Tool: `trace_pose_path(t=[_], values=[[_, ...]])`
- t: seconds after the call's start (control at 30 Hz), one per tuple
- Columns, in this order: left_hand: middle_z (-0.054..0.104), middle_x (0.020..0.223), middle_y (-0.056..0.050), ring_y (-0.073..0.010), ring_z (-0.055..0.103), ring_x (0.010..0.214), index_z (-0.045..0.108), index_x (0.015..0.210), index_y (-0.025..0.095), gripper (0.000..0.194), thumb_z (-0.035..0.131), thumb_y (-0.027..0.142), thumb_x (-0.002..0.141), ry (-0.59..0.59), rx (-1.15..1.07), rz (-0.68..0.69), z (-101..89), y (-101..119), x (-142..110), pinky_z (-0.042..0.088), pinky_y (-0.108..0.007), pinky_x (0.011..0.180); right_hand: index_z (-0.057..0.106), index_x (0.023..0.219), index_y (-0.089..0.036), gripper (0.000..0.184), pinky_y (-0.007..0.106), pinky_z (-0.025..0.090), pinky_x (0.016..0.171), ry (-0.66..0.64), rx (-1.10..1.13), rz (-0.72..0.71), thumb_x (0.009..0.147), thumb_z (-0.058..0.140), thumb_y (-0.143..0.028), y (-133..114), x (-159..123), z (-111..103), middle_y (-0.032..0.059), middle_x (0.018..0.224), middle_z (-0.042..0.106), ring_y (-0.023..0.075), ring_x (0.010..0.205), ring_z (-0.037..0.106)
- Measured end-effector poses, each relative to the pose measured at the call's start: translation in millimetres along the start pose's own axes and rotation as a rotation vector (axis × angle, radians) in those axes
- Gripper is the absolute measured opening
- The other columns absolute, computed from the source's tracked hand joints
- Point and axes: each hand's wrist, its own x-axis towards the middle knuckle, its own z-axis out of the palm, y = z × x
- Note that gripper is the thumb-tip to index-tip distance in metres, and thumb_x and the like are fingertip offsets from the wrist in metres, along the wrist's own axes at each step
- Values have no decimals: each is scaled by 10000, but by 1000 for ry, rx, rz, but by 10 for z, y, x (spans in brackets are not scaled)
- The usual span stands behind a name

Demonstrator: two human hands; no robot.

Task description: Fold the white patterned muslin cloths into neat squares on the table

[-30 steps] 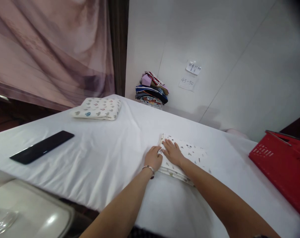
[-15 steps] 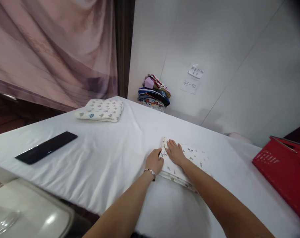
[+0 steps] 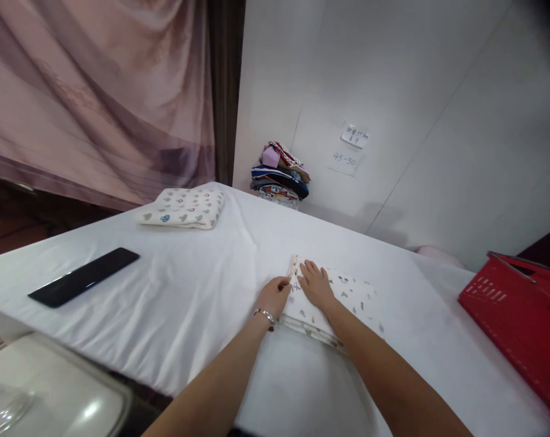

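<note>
A white folded cloth (image 3: 354,297) with small grey and brown printed figures lies on the white-covered table (image 3: 202,285). My left hand (image 3: 275,295) is at its left edge, thumb and fingers closed on the fabric there; the fingertips are partly hidden. Flat on top of the same cloth rests my right hand (image 3: 316,285), fingers stretched out. Layered folds show along the cloth's near side. Farther off to the left, a second folded cloth (image 3: 184,208) bears grey, red and blue mushroom-like prints.
A black flat slab (image 3: 84,277) lies on the table's left part. At the right stands a red plastic basket (image 3: 515,315). Behind the far edge rises a stack of folded clothes (image 3: 281,173) by the wall with paper notes (image 3: 345,159). A beige lidded surface (image 3: 51,382) sits at lower left.
My left hand has shifted slightly along the cloth's left edge, and its fingers sit differently there. My right hand stays flat on top. The whole view has tilted a little.
</note>
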Motion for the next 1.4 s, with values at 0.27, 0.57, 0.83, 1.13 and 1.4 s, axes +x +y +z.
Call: trace_pose_path(t=[0.27, 0.57, 0.83, 1.13, 1.4], values=[[661, 918, -22, -148, 576, 848, 649, 851, 199, 218, 456, 222, 753, -89, 247, -45, -7, 180, 450, 403, -230, 746, 304, 1301, -236, 470, 402, 97, 1011, 36, 15, 0, 872, 219, -408, -12, -11, -6, 33, 1402, 241, 164, 1286, 145], [656, 887, 0, -149, 578, 804, 640, 829, 241, 264, 476, 432, 748, -143, 238, -34, 98, 88, 557, 402, -234, 675, 246, 1334, -220, 501, 385, 74, 1025, 34, 26, 15, 860, 241, -381, -6, -11, 13, 21, 1407, 223, 154, 1292, 134], [643, 883, 0, -141, 570, 794, 602, 791, 227, 266, 499, 465, 732, -138, 261, -30, 95, 98, 528, 389, -231, 671, 247, 1336, -188, 508, 375, 65, 1035, 32, 29, 22, 857, 237, -357, 0, -4, 28, 18, 1408, 219, 146, 1293, 131], [611, 907, -26, -154, 562, 794, 604, 810, 221, 268, 492, 452, 734, -178, 305, 14, 126, 87, 556, 393, -245, 667, 294, 1311, -239, 463, 406, 107, 1023, 32, 9, 9, 863, 252, -345, -16, -13, 9, 23, 1405, 230, 162, 1291, 147], [640, 868, -43, -145, 572, 771, 638, 797, 198, 268, 441, 378, 777, -190, 264, 13, 134, 43, 609, 396, -229, 658, 278, 1321, -230, 476, 395, 111, 1023, 38, 20, 10, 871, 235, -380, -23, -25, -21, 30, 1399, 245, 160, 1288, 163]])
